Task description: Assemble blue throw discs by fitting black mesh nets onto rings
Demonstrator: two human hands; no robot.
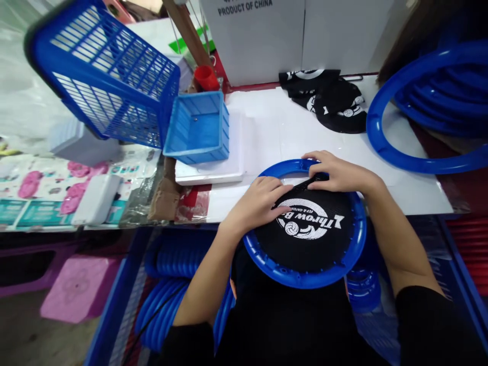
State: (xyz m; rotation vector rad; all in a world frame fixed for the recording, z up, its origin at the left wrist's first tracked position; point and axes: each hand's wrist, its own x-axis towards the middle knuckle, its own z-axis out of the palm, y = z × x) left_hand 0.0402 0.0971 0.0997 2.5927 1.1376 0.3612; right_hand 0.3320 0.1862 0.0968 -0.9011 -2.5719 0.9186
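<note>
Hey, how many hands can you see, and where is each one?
2. The left hand is at the upper-left edge of the black mesh; the right hand is over the far rim of the blue ring. No others show.

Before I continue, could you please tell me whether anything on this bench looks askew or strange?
Yes: the black mesh leaves a gap along the far side of the blue ring, so it looks unevenly fitted. Behind, other black pieces lie in an untidy, overlapping heap.
</note>
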